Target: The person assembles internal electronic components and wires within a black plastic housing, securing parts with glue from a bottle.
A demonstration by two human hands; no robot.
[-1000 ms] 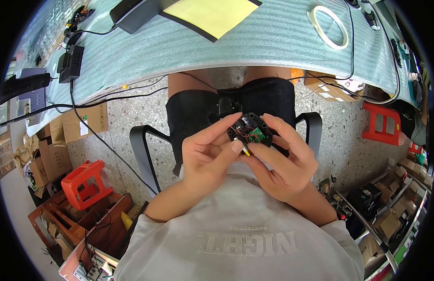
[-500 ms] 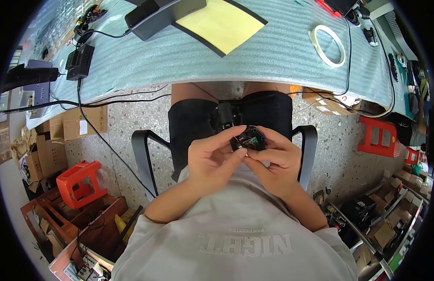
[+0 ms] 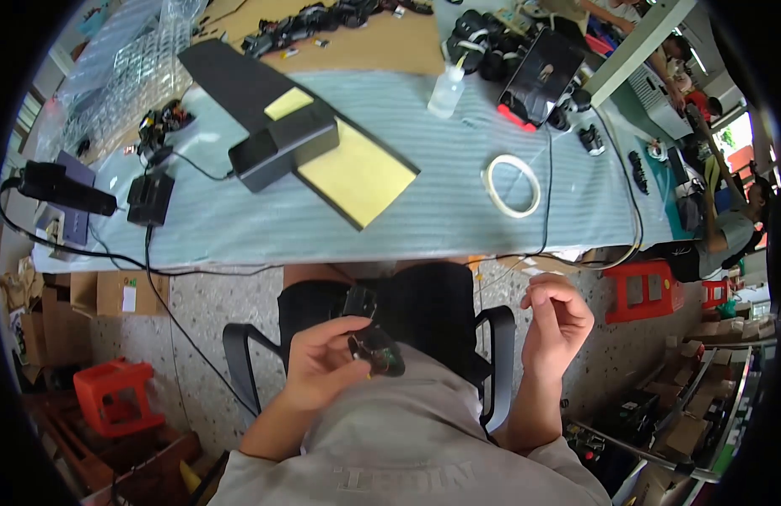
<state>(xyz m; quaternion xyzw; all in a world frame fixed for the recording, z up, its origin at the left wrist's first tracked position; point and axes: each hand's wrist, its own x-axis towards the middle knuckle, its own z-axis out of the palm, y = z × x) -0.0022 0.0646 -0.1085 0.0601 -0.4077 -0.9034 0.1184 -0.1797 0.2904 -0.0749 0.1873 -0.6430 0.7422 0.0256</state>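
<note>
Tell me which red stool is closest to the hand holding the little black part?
The stool at lower left, by the boxes. It stands on the same side as the left hand with the part; the other stool is far right.

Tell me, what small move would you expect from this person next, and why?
Probably the right hand comes back to the small black part, though that is only a guess. The left hand holds the part alone in front of the chest, pinched between thumb and fingers. The right hand hangs apart with curled fingers; whether it holds anything is too small to tell.
</note>
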